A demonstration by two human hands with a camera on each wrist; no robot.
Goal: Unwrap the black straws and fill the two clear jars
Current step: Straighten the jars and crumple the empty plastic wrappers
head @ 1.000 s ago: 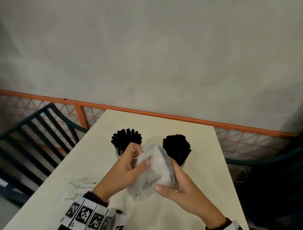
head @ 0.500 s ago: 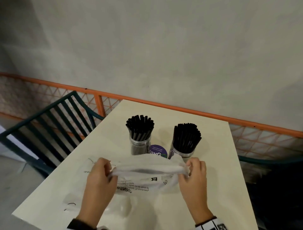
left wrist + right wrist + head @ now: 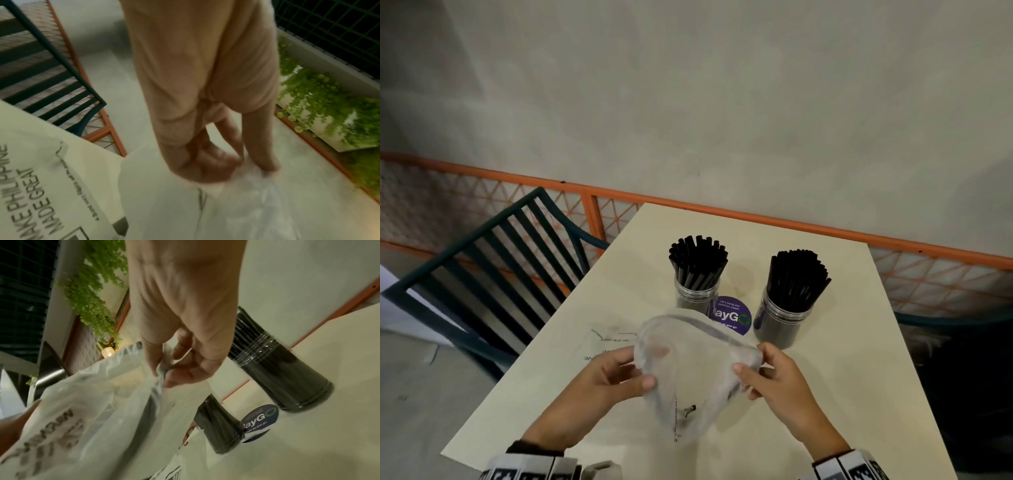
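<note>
2 hands hold 1 clear plastic wrapper (image 3: 688,373) above the table (image 3: 859,394): left hand (image 3: 599,383) pinches its 9 o'clock edge, right hand (image 3: 780,380) pinches its 3 o'clock edge between thumb and fingers (image 3: 162,368). 0.5 s ago the wrapper was pulled out in a flat band between the hands; now it bulges open into a rounded pouch and the hands sit closer together. Jars and sticker have not shifted on the table.

Count: 2 clear jars, both upright and packed with black straws, at 12 o'clock from the wrapper. Left jar (image 3: 697,294), right jar (image 3: 782,318). 1 round purple sticker (image 3: 732,317) lies between them. 1 more printed wrapper (image 3: 41,194) lies flat on the table at 9 o'clock. 1 dark slatted chair (image 3: 493,274) stands at 10 o'clock beside the table.
</note>
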